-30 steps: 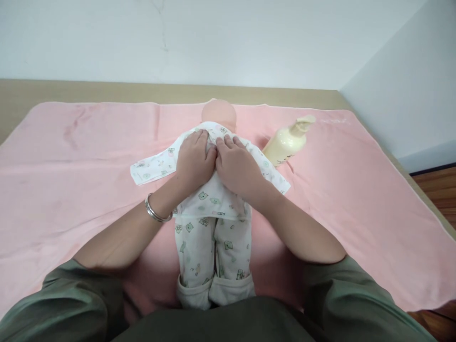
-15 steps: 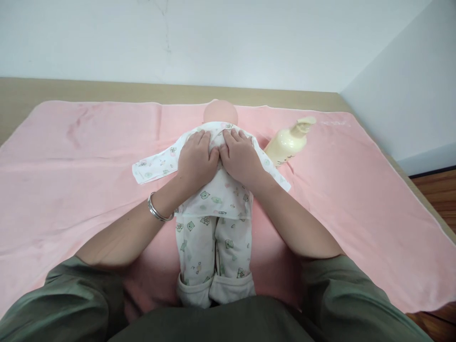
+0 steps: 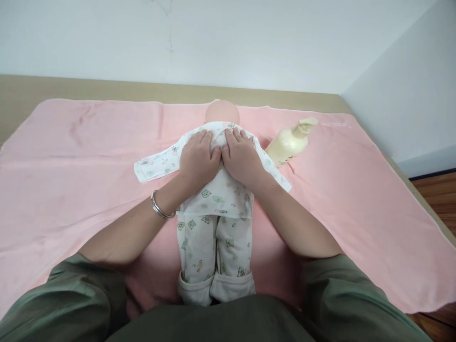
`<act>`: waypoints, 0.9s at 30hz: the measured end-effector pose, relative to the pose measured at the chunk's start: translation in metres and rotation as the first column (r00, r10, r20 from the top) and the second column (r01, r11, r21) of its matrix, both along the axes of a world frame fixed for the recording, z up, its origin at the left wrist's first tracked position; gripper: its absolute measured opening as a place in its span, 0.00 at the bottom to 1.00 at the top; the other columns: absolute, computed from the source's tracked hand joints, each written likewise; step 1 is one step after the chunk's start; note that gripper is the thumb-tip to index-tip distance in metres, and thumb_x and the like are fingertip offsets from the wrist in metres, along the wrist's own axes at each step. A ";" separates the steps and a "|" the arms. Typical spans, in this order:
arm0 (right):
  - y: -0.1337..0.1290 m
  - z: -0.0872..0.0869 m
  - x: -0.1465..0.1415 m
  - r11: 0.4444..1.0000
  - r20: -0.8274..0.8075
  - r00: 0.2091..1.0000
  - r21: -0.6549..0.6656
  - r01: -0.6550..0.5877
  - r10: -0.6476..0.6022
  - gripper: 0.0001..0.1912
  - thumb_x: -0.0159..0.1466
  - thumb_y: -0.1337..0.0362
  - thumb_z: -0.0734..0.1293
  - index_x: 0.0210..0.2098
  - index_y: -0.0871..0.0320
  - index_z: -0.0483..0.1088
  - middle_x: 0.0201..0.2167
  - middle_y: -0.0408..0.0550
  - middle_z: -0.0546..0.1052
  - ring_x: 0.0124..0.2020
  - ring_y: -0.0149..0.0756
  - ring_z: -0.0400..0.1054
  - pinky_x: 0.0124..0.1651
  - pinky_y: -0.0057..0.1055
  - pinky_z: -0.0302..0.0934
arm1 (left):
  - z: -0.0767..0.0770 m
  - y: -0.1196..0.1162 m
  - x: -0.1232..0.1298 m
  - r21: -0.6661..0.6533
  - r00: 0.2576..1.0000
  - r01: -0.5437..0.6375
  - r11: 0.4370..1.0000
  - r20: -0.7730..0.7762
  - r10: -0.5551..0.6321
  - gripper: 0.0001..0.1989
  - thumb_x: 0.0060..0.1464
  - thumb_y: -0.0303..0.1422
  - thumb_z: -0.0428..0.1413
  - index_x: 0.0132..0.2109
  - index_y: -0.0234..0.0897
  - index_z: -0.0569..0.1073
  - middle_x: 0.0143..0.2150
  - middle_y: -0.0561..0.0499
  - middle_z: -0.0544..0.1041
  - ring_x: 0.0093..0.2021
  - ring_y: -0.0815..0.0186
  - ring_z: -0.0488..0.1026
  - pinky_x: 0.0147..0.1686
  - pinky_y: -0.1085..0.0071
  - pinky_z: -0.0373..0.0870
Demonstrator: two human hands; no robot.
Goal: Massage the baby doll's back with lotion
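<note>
A baby doll (image 3: 218,194) in a white printed top and matching trousers (image 3: 233,244) lies stretched out, its bald head (image 3: 223,112) at the far end. My left hand (image 3: 200,156) rests flat on the left side of its upper back, fingers pointing away from me. On the right side, my right hand (image 3: 242,154) lies flat in the same way. The two thumbs nearly meet in the middle. Neither hand grips anything. One sleeve (image 3: 155,166) spreads out to the left; the other is partly under my right wrist. The doll's face is not visible.
A cream pump bottle (image 3: 290,142) lies tilted on the pink blanket (image 3: 356,204), right of the doll. Beneath the blanket is a wooden table (image 3: 117,88), its far edge against a white wall (image 3: 249,42). A second wall (image 3: 420,99) stands at the right.
The view has shifted very slightly. Both hands stay flat in the same places on the doll's back, and the doll and bottle have not visibly moved.
</note>
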State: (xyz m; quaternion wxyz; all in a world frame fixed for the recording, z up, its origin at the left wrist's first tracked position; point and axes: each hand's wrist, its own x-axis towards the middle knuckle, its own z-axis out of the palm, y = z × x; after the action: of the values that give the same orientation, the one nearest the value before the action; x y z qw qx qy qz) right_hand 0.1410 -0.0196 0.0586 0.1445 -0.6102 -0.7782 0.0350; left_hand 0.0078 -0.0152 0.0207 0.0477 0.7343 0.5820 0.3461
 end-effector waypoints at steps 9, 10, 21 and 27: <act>0.001 -0.003 0.002 1.000 -0.016 1.000 0.027 -0.012 0.013 0.31 0.72 0.64 0.50 0.72 0.68 0.55 0.73 0.65 0.56 0.75 0.60 0.47 0.73 0.63 0.44 | 0.000 -0.003 0.004 -0.006 0.999 -0.020 1.000 0.032 0.021 0.28 0.64 0.36 0.45 0.65 0.24 0.68 0.67 0.33 0.70 0.69 0.47 0.65 0.72 0.50 0.59; 0.001 -0.003 0.002 1.000 -0.012 1.000 0.025 -0.012 0.013 0.31 0.72 0.64 0.50 0.72 0.68 0.54 0.73 0.64 0.56 0.75 0.60 0.47 0.73 0.63 0.44 | 0.000 -0.003 0.004 -0.009 0.999 -0.021 1.000 0.034 0.021 0.28 0.64 0.36 0.45 0.65 0.23 0.67 0.67 0.33 0.70 0.69 0.47 0.65 0.72 0.50 0.59; 0.003 -0.003 0.003 1.000 0.008 1.000 0.028 -0.015 0.015 0.31 0.73 0.64 0.49 0.72 0.68 0.54 0.73 0.65 0.56 0.75 0.60 0.48 0.73 0.64 0.43 | -0.001 0.001 0.004 0.015 0.999 -0.025 1.000 0.033 0.024 0.27 0.64 0.36 0.45 0.64 0.24 0.69 0.64 0.34 0.73 0.66 0.48 0.68 0.69 0.51 0.63; 0.003 -0.004 0.002 0.999 0.011 1.000 0.030 -0.010 0.010 0.31 0.72 0.64 0.49 0.71 0.68 0.54 0.73 0.64 0.57 0.75 0.59 0.49 0.73 0.63 0.44 | 0.001 0.001 0.005 0.000 0.999 -0.021 1.000 0.034 0.021 0.27 0.64 0.35 0.45 0.64 0.22 0.69 0.65 0.34 0.72 0.66 0.47 0.67 0.69 0.51 0.63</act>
State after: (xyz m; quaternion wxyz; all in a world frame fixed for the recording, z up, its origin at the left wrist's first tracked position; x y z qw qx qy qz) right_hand 0.1434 -0.0163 0.0547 0.1491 -0.6042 -0.7825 0.0205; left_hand 0.0126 -0.0142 0.0212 0.0538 0.7221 0.5888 0.3592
